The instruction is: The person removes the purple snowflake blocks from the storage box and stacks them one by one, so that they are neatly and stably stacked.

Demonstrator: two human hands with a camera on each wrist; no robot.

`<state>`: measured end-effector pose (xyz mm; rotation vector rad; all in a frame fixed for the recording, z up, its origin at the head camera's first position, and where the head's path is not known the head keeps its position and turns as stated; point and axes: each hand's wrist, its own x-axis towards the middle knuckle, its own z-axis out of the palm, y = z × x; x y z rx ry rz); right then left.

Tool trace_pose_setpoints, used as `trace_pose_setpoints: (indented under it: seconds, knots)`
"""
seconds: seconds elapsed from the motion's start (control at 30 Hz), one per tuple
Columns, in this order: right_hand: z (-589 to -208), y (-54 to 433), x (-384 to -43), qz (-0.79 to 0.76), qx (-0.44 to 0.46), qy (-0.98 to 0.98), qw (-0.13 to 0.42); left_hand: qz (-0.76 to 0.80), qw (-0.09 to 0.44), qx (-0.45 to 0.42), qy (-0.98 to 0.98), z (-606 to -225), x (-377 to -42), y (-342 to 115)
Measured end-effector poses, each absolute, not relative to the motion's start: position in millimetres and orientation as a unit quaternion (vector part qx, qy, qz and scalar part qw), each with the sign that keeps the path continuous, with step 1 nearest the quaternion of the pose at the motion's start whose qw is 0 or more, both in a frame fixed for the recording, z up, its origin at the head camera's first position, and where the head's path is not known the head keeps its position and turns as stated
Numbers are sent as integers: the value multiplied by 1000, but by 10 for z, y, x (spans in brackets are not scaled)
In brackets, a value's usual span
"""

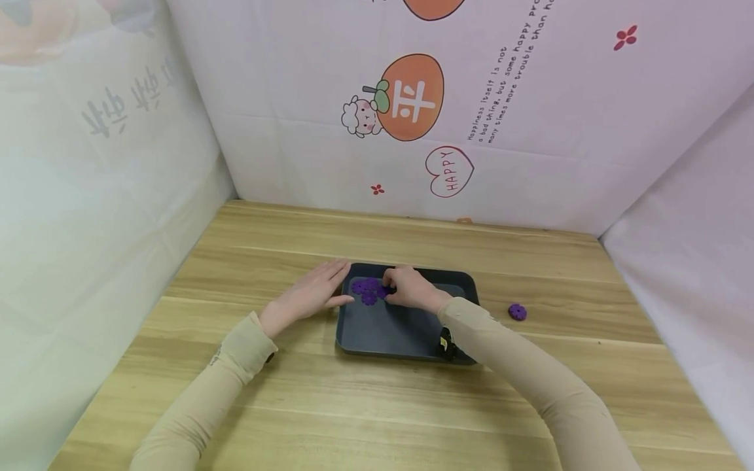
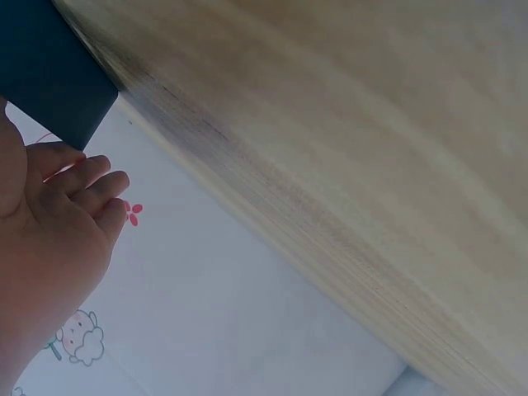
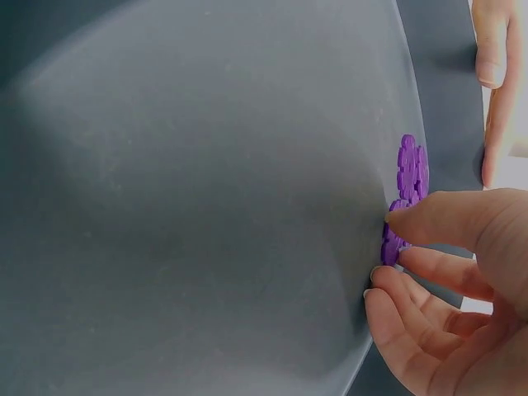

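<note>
A dark grey rectangular tray (image 1: 383,335) lies on the wooden table. Near its far left corner, several purple notched flower-shaped discs (image 1: 368,299) lie close together on the tray floor. My right hand (image 1: 410,289) reaches into the tray and pinches a purple disc (image 3: 391,249) between thumb and fingers, right beside the others. At the tray's left side, my left hand (image 1: 312,292) touches the outer wall with its fingers extended. The left wrist view shows that hand (image 2: 62,223) by the tray's dark corner (image 2: 62,74).
One more purple disc (image 1: 518,312) lies on the wooden table (image 1: 283,405) to the right of the tray. White printed cloth (image 1: 294,150) hangs behind the table, with further white sheets at the left and right sides.
</note>
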<state>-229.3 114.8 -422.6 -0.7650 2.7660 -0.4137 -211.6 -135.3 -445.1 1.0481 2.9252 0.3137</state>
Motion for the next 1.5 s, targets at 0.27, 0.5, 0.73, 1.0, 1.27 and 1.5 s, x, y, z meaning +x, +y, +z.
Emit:
trace_pose_setpoints:
  seconds: [0.27,0.5,0.73,1.0,1.27,1.5]
  knots:
    - [-4224,1141,-2301,-139,-260,948,121,106,7,339,935,-4416,-2097,-1344]
    - [-4222,1144,-2291,-141,-259,948,121,104,6,340,935,-4403,-2089,-1342]
    - [-4229,1153,-2292,-152,-256,947,123,99,10,337,936,-4394,-2102,-1345]
    - [-4219,1172,-2289,-160,-249,946,136,100,9,337,936,-4399,-2096,-1346]
    - [-4173,1242,-2255,-169,-244,946,133,94,0,339,936,-4397,-2085,-1348]
    - [-4155,1393,-2198,-172,-247,946,124,90,-5,344,935,-4413,-2076,-1341]
